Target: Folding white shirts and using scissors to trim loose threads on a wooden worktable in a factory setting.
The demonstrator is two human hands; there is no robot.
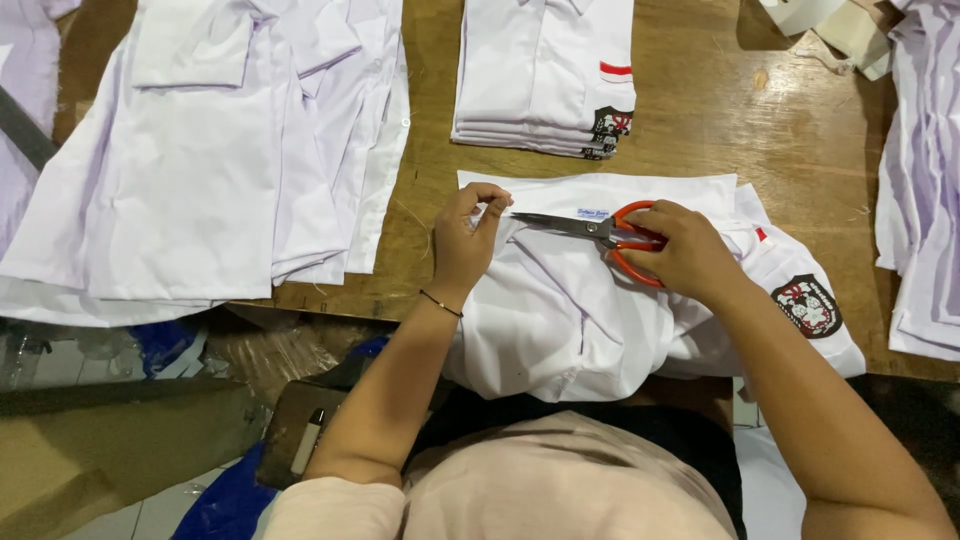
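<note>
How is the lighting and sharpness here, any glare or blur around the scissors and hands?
Head view: even light, slightly cool; white shirt bright but not blown out; scissors and both hands, left hand and right hand, sharp; floor under the table dim; mild wide-angle bend at the edges.

Orange-handled scissors (600,232), blades nearly closed, lie across a white shirt (560,310) on the table edge.

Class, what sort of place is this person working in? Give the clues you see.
Probably a garment workshop, at the finishing stage: a folded stack of identical white shirts, more shirts spread on the wooden table, and orange-handled scissors in the right hand.
</note>
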